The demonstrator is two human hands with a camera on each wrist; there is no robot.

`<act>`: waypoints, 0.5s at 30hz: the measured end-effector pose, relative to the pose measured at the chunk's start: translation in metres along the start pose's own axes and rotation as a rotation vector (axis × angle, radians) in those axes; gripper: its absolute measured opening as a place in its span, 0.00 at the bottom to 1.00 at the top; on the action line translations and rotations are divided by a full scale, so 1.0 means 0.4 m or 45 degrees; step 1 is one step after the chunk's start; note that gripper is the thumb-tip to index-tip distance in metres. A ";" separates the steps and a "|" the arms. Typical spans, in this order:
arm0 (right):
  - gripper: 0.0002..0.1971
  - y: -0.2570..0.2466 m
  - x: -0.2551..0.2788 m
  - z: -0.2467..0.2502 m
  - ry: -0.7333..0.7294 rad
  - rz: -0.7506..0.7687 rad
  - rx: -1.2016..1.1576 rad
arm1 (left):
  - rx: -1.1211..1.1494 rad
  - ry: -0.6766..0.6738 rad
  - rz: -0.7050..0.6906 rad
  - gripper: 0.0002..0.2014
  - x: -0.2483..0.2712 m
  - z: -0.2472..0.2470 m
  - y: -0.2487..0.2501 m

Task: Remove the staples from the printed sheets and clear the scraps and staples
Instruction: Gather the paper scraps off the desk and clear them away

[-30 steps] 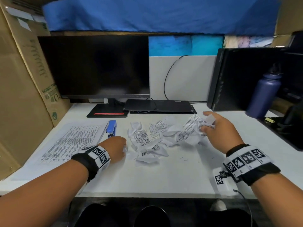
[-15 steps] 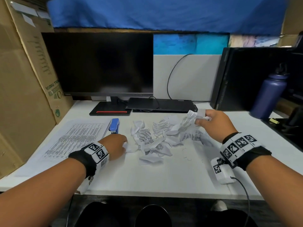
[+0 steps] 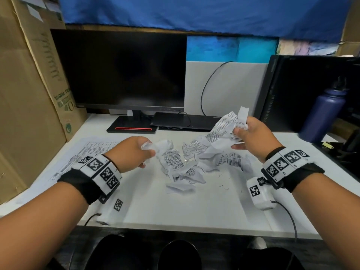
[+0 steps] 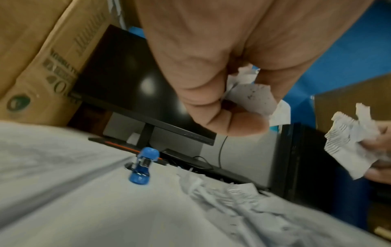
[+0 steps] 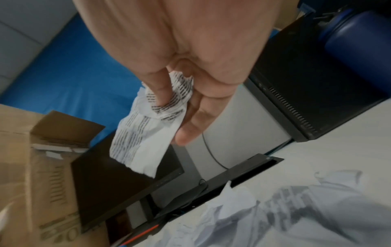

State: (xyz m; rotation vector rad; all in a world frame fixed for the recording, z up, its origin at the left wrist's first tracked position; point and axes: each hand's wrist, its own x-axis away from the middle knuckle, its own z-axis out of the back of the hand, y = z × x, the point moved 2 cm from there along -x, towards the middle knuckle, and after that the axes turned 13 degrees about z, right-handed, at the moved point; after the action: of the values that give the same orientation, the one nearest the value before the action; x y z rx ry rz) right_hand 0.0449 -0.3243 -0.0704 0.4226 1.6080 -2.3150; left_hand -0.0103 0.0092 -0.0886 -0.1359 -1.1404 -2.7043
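A heap of torn, crumpled printed scraps (image 3: 187,164) lies mid-desk, with several loose staples (image 3: 226,188) on the white top to its right. My right hand (image 3: 251,137) is raised above the heap and grips a crumpled printed scrap (image 3: 224,129) (image 5: 146,130), which hangs from its fingers. My left hand (image 3: 134,152) is at the heap's left edge, its fingers curled round a small scrap (image 3: 148,146) (image 4: 251,98). Flat printed sheets (image 3: 83,154) lie at the left, partly under my left wrist. A blue stapler (image 4: 142,167) sits beyond them, hidden by my hand in the head view.
A dark monitor (image 3: 118,71) and its red-striped base (image 3: 132,129) stand at the back, with a flat black device (image 3: 181,121) beside it. A computer tower (image 3: 307,92) and blue bottle (image 3: 323,114) stand right. Cardboard boxes (image 3: 25,94) wall the left. The desk's front edge (image 3: 194,228) is near.
My right hand has lifted its scrap higher off the heap. My left hand has risen from the desk with a small scrap and now covers the stapler in the head view.
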 end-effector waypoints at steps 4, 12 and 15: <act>0.13 -0.075 0.089 -0.020 -0.016 0.078 -0.211 | 0.585 -0.276 0.070 0.06 0.105 -0.027 0.009; 0.14 -0.020 0.441 -0.095 -1.167 -0.243 -0.299 | 0.500 -1.163 0.311 0.04 0.294 -0.257 -0.183; 0.07 0.098 0.516 -0.150 -1.474 -0.322 0.127 | 0.302 -1.215 0.462 0.05 0.269 -0.367 -0.268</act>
State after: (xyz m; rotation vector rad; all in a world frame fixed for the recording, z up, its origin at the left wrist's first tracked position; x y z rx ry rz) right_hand -0.1238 -0.2953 -0.2062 -0.9883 0.9536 -2.0725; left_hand -0.1400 -0.0390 -0.2484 -1.5362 -1.4276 -2.1303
